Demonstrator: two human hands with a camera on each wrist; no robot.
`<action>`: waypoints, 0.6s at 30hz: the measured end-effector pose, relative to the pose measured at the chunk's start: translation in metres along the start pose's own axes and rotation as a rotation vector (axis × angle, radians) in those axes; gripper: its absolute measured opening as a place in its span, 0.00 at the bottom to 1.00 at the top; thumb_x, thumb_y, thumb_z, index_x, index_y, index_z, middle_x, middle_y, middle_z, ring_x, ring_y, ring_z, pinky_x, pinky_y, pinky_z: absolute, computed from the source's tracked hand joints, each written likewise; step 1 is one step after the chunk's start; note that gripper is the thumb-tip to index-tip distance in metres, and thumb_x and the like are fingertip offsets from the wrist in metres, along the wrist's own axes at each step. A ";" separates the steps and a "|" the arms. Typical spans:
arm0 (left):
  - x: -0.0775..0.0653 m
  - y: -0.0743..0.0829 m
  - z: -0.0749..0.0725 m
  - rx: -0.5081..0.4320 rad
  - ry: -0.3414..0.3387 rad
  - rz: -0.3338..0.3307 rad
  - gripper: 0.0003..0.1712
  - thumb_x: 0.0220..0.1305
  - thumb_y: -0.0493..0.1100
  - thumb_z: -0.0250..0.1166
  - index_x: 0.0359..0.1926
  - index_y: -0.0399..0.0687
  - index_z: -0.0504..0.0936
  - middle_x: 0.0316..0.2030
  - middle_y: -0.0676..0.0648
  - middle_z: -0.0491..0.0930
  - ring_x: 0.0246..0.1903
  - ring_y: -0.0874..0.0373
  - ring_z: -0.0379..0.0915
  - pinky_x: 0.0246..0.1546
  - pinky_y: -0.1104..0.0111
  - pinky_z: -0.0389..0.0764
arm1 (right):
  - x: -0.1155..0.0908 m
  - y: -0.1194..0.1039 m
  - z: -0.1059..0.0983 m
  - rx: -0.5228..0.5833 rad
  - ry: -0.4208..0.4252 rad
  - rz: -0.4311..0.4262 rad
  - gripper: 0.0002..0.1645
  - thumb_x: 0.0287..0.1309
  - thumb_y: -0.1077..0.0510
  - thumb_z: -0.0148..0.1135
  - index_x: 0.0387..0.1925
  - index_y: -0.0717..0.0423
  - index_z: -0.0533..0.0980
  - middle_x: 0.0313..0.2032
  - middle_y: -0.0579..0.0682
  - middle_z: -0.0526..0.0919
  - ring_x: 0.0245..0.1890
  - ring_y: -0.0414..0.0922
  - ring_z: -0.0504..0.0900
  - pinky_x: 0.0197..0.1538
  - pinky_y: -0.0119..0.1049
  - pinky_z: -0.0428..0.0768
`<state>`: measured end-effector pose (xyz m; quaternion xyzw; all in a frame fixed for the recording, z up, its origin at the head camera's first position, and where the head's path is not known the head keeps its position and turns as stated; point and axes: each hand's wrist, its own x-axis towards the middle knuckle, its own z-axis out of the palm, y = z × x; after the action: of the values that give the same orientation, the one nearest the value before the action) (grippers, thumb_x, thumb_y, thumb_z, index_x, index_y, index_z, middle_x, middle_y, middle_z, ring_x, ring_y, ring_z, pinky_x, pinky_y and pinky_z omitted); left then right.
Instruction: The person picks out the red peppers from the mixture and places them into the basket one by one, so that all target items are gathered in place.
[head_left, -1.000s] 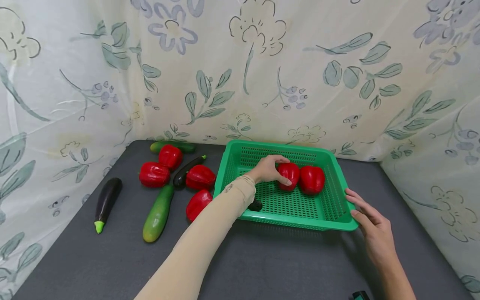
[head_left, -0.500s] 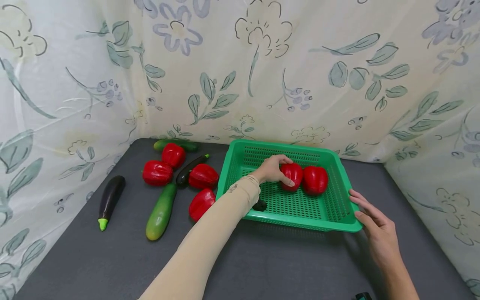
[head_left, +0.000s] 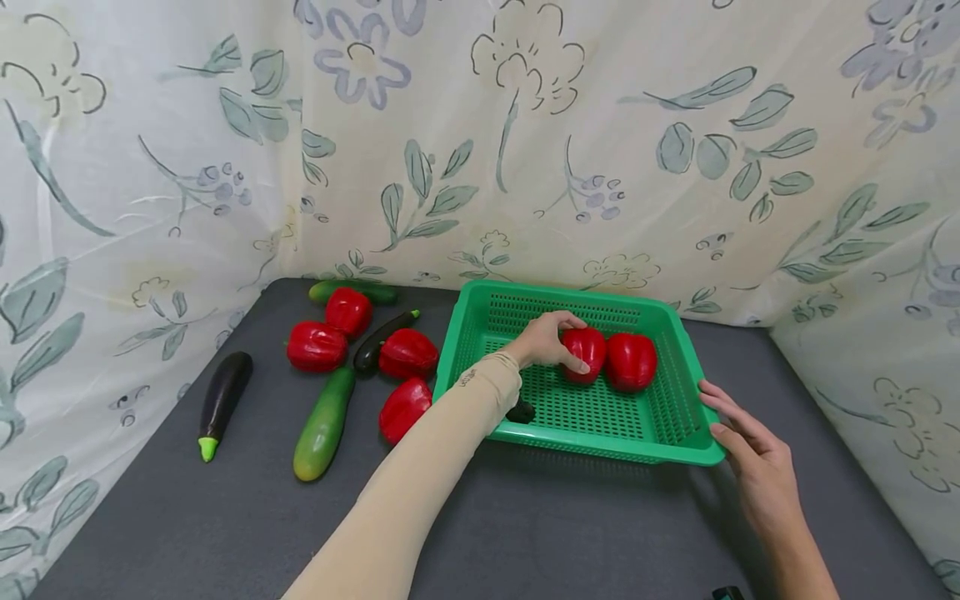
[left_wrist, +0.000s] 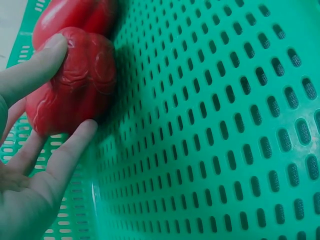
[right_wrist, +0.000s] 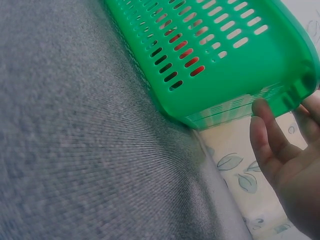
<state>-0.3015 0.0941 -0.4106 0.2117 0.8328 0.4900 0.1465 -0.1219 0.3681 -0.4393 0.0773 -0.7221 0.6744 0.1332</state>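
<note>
My left fingers (left_wrist: 75,144) clamp a red bell pepper (head_left: 588,348), right fingers (right_wrist: 274,131) the green basket (head_left: 592,442); probably placing, next calls for release.

Red pepper (head_left: 590,348), glossy, creased, inside green perforated rectangular basket (head_left: 600,444).

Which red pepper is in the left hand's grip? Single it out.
The left red pepper of the two in the green basket: the left hand holds it, while no hand touches its neighbour or the four outside.
</note>
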 end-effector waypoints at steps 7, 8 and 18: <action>0.002 0.000 0.000 -0.007 -0.008 -0.018 0.38 0.48 0.39 0.79 0.61 0.50 0.75 0.62 0.47 0.71 0.55 0.53 0.67 0.42 0.68 0.78 | 0.001 -0.003 0.000 -0.010 0.000 0.011 0.23 0.71 0.67 0.51 0.65 0.72 0.67 0.69 0.54 0.65 0.71 0.45 0.58 0.56 0.26 0.72; 0.002 0.000 0.000 -0.006 -0.008 -0.019 0.38 0.48 0.39 0.79 0.61 0.50 0.75 0.62 0.47 0.71 0.55 0.53 0.67 0.42 0.67 0.78 | 0.001 -0.004 0.000 -0.008 0.001 0.013 0.23 0.71 0.67 0.51 0.65 0.72 0.67 0.69 0.54 0.65 0.71 0.45 0.58 0.56 0.26 0.72; -0.001 0.003 0.000 0.000 -0.003 -0.026 0.38 0.48 0.39 0.79 0.62 0.50 0.75 0.62 0.45 0.70 0.55 0.51 0.67 0.43 0.66 0.79 | 0.002 -0.005 0.000 -0.006 0.003 0.017 0.23 0.71 0.68 0.51 0.64 0.72 0.67 0.69 0.54 0.65 0.71 0.45 0.58 0.56 0.26 0.72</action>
<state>-0.3006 0.0946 -0.4082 0.2016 0.8353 0.4876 0.1542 -0.1220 0.3680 -0.4339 0.0697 -0.7244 0.6736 0.1288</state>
